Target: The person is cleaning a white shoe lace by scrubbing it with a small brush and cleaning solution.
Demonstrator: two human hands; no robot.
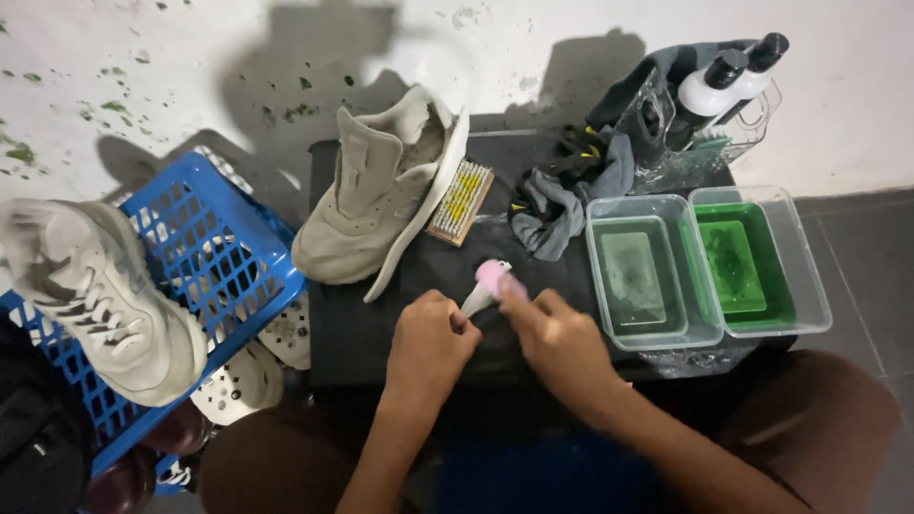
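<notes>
While both work at the mat:
Left hand: pinching white strip.
Right hand: gripping pink brush, touching the left.
Shoe: beyond left hand.

A small pink-headed brush with a pale handle lies tilted over the black table mat, blurred.

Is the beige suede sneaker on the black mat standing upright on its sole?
No: the beige suede sneaker lies tipped on its side on the black mat, its pale sole edge facing the wooden brush.
</notes>
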